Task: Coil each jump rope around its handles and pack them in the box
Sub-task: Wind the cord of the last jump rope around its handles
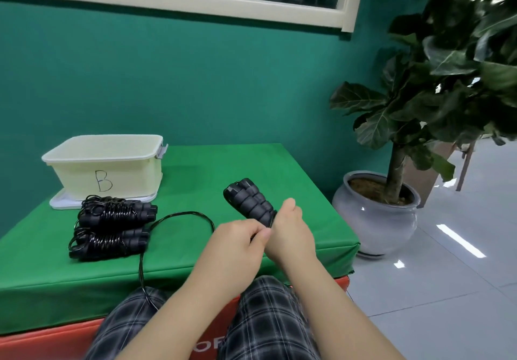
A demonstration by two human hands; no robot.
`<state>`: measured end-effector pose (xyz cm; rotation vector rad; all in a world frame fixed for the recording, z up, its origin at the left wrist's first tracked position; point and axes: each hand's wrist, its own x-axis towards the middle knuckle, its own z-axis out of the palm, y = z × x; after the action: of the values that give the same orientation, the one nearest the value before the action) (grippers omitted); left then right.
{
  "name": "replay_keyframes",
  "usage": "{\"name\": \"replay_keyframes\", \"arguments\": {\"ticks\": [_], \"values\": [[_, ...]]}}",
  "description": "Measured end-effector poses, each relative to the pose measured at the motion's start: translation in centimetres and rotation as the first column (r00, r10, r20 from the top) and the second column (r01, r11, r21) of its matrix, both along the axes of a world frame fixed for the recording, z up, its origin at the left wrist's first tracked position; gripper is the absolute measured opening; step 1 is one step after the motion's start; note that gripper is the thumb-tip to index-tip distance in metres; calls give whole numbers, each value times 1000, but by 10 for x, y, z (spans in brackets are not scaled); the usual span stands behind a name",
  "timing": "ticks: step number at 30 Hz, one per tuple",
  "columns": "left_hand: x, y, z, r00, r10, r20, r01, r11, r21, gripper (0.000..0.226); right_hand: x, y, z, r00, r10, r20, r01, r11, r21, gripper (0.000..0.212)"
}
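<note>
My right hand (291, 231) grips the near end of a pair of black ribbed jump-rope handles (247, 201), which point up and away over the green table. My left hand (240, 236) pinches the black cord right beside them. The loose cord (179, 215) loops left across the cloth, then runs down over the table's front edge to my lap. Two coiled black jump ropes (116, 212) (107, 243) lie side by side at the left. Behind them stands the cream box (128, 175), marked B, open at the top, resting on its white lid (60, 203).
The green cloth table (307, 219) ends at the right near a large potted plant (375, 214) on a tiled floor. A green wall stands close behind the box. My plaid-clad legs press against the table's front edge, above a red base.
</note>
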<state>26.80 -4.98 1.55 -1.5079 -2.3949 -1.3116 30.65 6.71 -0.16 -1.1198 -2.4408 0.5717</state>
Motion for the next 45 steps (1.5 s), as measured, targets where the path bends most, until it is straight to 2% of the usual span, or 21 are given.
{"name": "replay_keyframes", "arguments": {"ticks": [5,9,13,17,20,22,24,26,29,32,35,38,40,43,45], "values": [[-3,-3,-9,992,-107,72,114,988,-107,28,19,11,-4,982,-56,-178,23,983,-181,35],[-7,2,-17,977,-147,157,175,968,-179,25,45,9,-6,937,-96,-336,-33,933,-359,36],[-11,8,-30,979,-106,176,138,974,-181,24,59,4,-7,921,-75,-382,-108,894,-434,44],[-15,17,-46,966,-141,217,175,974,-146,34,63,1,-8,899,-14,-437,-234,829,-508,41],[-19,23,-56,930,-249,270,275,959,-63,58,67,4,-15,861,18,-509,-357,735,-577,47],[-21,23,-57,932,-278,233,292,956,-26,73,70,7,-20,814,43,-580,-469,639,-610,48],[-19,22,-55,944,-269,193,271,963,17,69,71,8,-23,753,26,-658,-570,526,-631,39],[-18,20,-53,961,-238,141,232,971,57,60,71,6,-24,729,12,-684,-601,489,-632,36],[-20,16,-49,990,-138,35,135,988,69,53,63,1,-26,716,-31,-698,-574,545,-612,35],[-22,12,-43,999,-18,-36,20,998,53,41,54,-4,-26,724,-39,-689,-422,765,-487,33],[-22,8,-36,992,62,-108,-60,998,22,43,50,-8,-23,714,106,-692,-380,889,-255,32],[-20,4,-29,970,143,-197,-148,989,-13,50,48,-11,-23,713,192,-675,-386,911,-148,27],[-19,2,-25,925,181,-334,-194,981,-8,45,47,-15,-23,703,220,-676,-430,889,-158,31],[-19,-1,-21,871,180,-458,-211,977,-18,44,47,-19,-25,721,266,-640,-483,855,-190,52],[-18,-2,-20,859,131,-496,-166,986,-27,39,45,-19,-29,757,277,-591,-459,870,-179,64]]}}
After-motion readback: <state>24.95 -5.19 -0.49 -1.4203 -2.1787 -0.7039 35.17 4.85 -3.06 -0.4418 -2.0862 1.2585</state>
